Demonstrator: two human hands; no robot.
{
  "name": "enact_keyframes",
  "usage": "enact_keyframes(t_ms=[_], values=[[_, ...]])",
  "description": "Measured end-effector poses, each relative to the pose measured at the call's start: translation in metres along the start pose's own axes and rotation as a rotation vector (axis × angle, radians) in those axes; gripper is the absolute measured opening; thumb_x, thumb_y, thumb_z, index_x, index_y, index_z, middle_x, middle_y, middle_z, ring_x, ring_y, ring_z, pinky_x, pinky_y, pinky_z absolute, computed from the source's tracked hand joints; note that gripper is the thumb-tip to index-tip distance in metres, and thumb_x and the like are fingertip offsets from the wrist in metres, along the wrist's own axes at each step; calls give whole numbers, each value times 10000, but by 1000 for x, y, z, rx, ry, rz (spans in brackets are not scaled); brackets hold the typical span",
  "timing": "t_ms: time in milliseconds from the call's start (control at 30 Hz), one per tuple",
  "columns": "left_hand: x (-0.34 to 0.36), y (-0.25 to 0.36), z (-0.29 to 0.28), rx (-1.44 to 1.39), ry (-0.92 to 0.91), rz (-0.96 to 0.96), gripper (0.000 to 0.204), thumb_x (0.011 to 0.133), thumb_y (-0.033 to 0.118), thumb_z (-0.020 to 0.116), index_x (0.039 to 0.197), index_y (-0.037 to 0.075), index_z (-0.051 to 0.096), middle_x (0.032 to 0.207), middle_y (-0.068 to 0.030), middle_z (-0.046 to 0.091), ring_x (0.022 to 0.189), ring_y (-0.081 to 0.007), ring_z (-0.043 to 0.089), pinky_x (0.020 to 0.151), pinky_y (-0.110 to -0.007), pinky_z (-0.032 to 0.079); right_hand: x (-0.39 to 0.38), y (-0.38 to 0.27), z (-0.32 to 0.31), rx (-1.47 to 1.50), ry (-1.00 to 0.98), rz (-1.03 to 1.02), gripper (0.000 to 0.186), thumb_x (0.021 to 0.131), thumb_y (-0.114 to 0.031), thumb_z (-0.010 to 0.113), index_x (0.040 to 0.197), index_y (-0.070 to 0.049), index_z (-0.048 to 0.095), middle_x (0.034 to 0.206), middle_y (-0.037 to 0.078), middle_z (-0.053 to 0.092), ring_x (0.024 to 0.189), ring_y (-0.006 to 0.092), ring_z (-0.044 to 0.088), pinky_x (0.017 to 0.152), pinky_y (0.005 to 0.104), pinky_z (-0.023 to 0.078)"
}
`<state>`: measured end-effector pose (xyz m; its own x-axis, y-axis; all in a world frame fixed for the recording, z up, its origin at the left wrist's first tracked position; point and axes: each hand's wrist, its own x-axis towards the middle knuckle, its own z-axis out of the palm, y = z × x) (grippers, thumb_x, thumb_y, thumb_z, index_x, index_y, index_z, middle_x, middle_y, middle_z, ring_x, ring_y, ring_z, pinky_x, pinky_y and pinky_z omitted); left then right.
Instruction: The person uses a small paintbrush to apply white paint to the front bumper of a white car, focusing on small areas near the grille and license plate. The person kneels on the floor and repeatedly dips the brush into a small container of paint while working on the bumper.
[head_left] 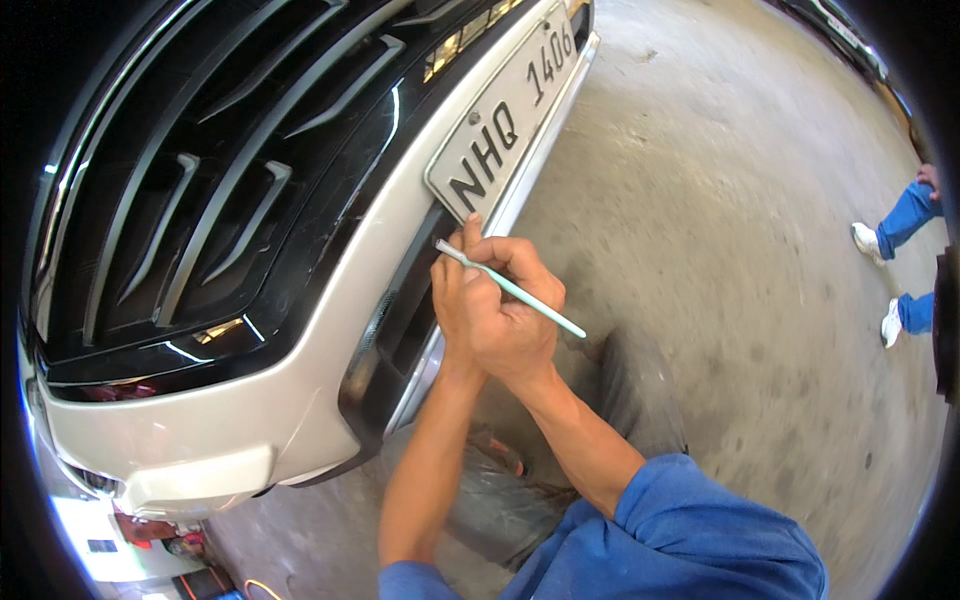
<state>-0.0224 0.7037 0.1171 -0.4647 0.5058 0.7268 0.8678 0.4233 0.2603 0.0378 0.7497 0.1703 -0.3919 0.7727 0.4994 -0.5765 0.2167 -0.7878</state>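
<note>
My right hand [525, 305] is closed around a slim brush [528, 297] with a pale teal handle. The brush slants, its whitish head at the upper left and its handle end at the lower right. Pressed close against it, my left hand [452, 312] has curled fingers, partly covered by the right; whether it holds anything is hidden. Both hands are at the front bumper [330, 335] of a pale car, beside a dark recessed strip. One raised fingertip is at the lower corner of the white number plate [505, 125], which has dark characters.
A black grille [200, 170] with grey slats fills the upper left. My bent knee [640, 390] is beside my right arm on the concrete floor [740, 300]. Another person's legs in blue jeans [905, 225] stand at the right edge. Another vehicle [840, 30] shows at the upper right.
</note>
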Motion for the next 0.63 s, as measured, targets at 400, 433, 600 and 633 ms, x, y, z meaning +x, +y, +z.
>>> enact_keyframes(t_ms=[400, 433, 600, 633], values=[[-1, -13, 2, -68, -91, 30, 531, 972, 180, 630, 1397, -122, 530, 1404, -242, 591, 1255, -447, 553, 1020, -531, 472, -6, 7, 13, 3, 101, 51, 131, 810, 50, 581, 924, 42, 645, 737, 134, 694, 663, 163, 685, 633, 291, 547], [-1, -10, 1, -64, -122, -6, 536, 974, 187, 629, 1400, -121, 526, 1427, -242, 579, 1271, -449, 546, 1040, -531, 465, -4, 8, 14, 18, 110, 65, 129, 814, 54, 583, 925, 42, 647, 741, 134, 698, 664, 160, 687, 634, 289, 550], [3, -16, 9, -97, -54, 47, 523, 960, 156, 670, 1397, -97, 533, 1487, -230, 554, 1313, -438, 536, 1096, -542, 445, -1, 17, 18, 27, 126, 45, 113, 819, 67, 606, 915, 42, 660, 747, 128, 698, 644, 141, 668, 622, 274, 538], [5, -19, 12, -124, 13, 130, 523, 954, 145, 682, 1398, -89, 536, 1493, -223, 554, 1317, -434, 537, 1097, -544, 443, -1, 18, 19, 17, 123, 32, 109, 819, 67, 608, 911, 41, 661, 745, 125, 696, 639, 139, 664, 617, 272, 534]])
